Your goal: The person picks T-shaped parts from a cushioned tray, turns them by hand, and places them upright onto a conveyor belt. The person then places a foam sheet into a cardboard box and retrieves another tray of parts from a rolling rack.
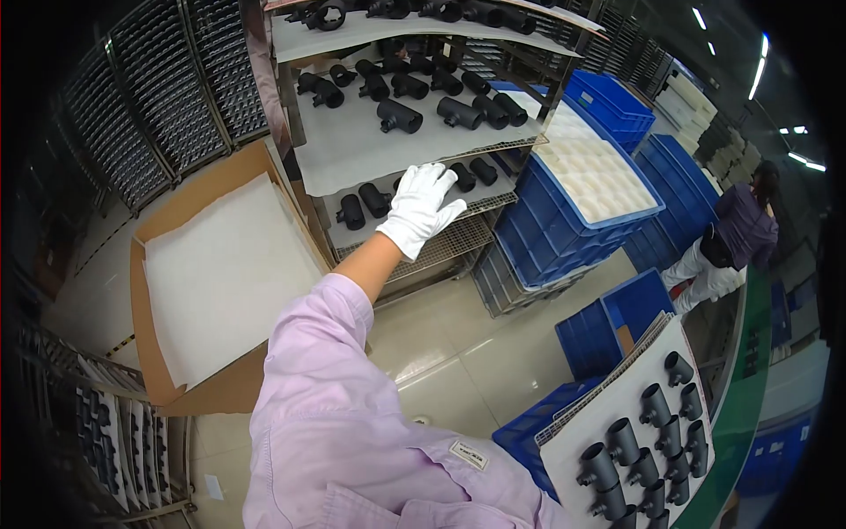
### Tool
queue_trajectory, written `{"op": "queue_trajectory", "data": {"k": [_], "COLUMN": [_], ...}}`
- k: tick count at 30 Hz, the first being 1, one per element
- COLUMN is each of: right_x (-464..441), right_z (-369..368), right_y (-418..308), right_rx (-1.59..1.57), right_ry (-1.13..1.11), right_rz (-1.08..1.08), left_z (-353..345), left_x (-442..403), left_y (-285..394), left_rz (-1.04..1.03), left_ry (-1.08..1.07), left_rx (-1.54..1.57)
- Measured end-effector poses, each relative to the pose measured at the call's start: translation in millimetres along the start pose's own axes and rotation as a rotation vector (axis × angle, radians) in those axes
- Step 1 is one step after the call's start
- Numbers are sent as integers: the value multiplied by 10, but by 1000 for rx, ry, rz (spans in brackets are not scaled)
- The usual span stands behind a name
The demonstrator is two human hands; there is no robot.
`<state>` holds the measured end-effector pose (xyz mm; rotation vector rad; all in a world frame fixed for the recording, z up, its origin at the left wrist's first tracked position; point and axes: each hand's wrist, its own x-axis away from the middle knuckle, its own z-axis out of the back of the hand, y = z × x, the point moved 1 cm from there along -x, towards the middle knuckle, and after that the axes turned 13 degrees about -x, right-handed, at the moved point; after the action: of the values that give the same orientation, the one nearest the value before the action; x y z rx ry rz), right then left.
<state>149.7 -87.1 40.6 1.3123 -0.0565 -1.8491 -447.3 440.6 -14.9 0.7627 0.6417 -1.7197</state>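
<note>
My left hand (421, 210), in a white glove, reaches over the lower shelf of a metal rack. Its fingers are spread and its thumb points right; no object shows in its grasp. Black T-shaped fittings stand on both sides of it, among them one at its left (374, 200) and one at its right (463, 177). The hand partly hides the shelf's middle. My right hand is not visible. At the lower right, a tilted tray (564, 458) with a white sheet bears several black fittings (656, 405).
More fittings lie on the upper shelves (352, 145). A cardboard box (145, 353) lined with white sheet is at the left. Blue crates (551, 207) stand right of the rack, others (586, 339) on the floor. Another person (747, 225) stands at the far right.
</note>
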Motion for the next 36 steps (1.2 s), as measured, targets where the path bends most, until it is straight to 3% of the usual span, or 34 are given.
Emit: {"op": "queue_trajectory", "data": {"k": [1, 4, 14, 17, 20, 21, 22, 23, 24, 25, 26, 27, 28, 29, 30, 32, 35, 36], "right_x": [-123, -199, -835, -938, -724, -611, -676, -735, -477, -509, -538, -502, -553, -610, -411, -173, 0, 56], "right_z": [140, 228, -330, -486, -868, -951, -740, -572, -824, -694, -584, -574, -409, -252, -352, -429, -490, -477], "right_y": [-160, -276, -475, -596, -501, -406, -521, -576, -428, -393, -396, -335, -266, -248, -139, -27, 148, 203], "right_rx": [-123, -214, -615, -930, -1353, -1145, -1253, -1164, -1093, -905, -865, -982, -913, -969, -934, -1072, -914, -908], "right_ry": [54, -52, 86, 62, -97, -149, -206, -264, -242, -251, -201, -210, -263, -329, -253, -317, -586, -583], "right_rz": [-154, -261, -232, -347, -570, -418, -573, -596, -621, -555, -581, -689, -610, -699, -670, -855, -527, -527], "left_z": [35, 15, 379, 537, 818, 799, 811, 1008, 823, 824, 855, 813, 799, 781, 805, 787, 870, 932], "left_x": [12, 50, 419, 442, 399, 419, 378, 304, 376, 427, 423, 551, 649, 731, 788, 927, 1060, 1072], "left_y": [10, -158, -110, -194, -146, -136, -35, 256, 314, 559, 770, 997, 1148, 1322, 1490, 1788, 2135, 2221], "left_rz": [34, 132, 235, 178, 261, 308, 298, 324, 297, 515, 588, 496, 421, 362, 317, 342, 238, 233], "left_ry": [9, -51, -181, -189, -330, -416, -466, -508, -543, -694, -853, -846, -818, -874, -927, -1040, -1033, -1031], "left_rx": [18, -19, -110, -113, 165, 165, 227, 419, 411, 687, 729, 815, 895, 963, 1021, 1178, 1227, 1251]}}
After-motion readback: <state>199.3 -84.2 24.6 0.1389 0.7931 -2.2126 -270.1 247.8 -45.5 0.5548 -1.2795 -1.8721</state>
